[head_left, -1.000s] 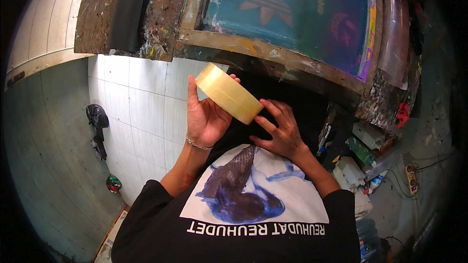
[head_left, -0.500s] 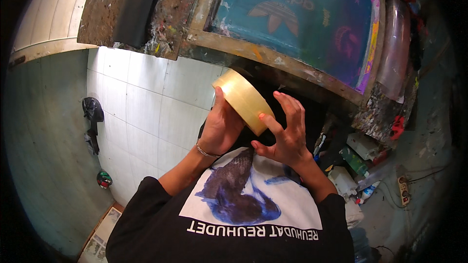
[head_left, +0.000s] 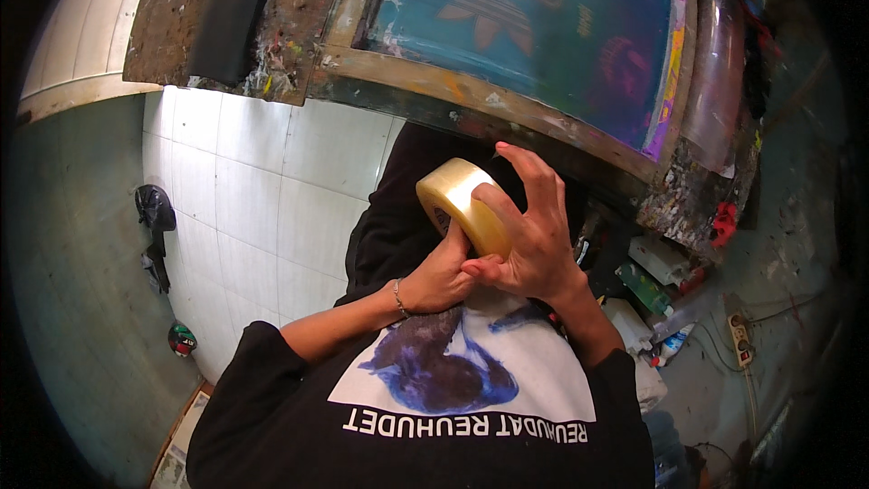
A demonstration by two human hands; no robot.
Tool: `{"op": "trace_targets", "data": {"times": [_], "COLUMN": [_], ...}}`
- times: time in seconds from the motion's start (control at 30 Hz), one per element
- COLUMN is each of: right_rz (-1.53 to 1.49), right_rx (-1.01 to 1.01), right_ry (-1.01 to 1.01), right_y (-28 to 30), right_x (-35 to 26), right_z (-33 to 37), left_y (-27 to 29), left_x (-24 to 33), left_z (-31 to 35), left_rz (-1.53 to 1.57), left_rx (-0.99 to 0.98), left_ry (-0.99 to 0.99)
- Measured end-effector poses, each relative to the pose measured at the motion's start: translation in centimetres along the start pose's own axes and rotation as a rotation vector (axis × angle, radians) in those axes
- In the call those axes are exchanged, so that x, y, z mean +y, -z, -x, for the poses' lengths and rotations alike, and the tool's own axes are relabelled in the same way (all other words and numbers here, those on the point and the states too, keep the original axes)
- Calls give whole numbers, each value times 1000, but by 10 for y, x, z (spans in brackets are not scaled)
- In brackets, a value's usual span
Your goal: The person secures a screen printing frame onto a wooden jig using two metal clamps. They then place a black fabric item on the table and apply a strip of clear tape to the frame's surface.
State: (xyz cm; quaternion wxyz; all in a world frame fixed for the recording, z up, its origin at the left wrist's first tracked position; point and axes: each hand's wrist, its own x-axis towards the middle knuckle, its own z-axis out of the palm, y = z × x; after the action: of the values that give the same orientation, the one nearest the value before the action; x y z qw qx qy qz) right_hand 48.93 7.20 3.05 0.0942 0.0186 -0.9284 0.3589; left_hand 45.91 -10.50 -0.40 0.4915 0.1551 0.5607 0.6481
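Note:
A wide roll of clear yellowish packing tape is held tilted in front of my chest. My left hand grips it at its near side, the thumb against the roll and the other fingers mostly hidden. Over the roll's right side curves my right hand. Its index finger lies on the tape's outer face and its thumb is by the near edge, close to the left hand. The other right fingers stretch up past the roll, off the tape. No loose tape end can be made out.
Ahead stands a paint-stained workbench with a wood-framed printing screen, blue mesh inside. A clear plastic roll lies at its right. Bottles and a power strip sit lower right. Black bags lie left by the wall.
The tape roll has come nearer my chest and turned. My left hand has shifted right and lower on it, close to my right thumb. The right index finger has moved further over the tape.

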Motion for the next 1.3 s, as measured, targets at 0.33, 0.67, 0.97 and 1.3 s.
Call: {"op": "trace_targets", "data": {"times": [0.33,0.67,0.97,1.3], "right_rz": [-62,-35,-95,-215], "right_rx": [-109,-110,-113,-56], "right_ry": [-91,-105,-189,-245], "right_y": [12,21,22,2], "right_x": [7,3,-5,0], "right_z": [7,13,14,20], "left_y": [0,1,1,-2], "left_x": [-6,-10,-8,1], "left_z": [0,-2,-4,-5], "left_rz": [-346,-430,-497,-495], "left_rx": [-200,-171,-145,-137], "left_ry": [-45,-97,-155,-96]}}
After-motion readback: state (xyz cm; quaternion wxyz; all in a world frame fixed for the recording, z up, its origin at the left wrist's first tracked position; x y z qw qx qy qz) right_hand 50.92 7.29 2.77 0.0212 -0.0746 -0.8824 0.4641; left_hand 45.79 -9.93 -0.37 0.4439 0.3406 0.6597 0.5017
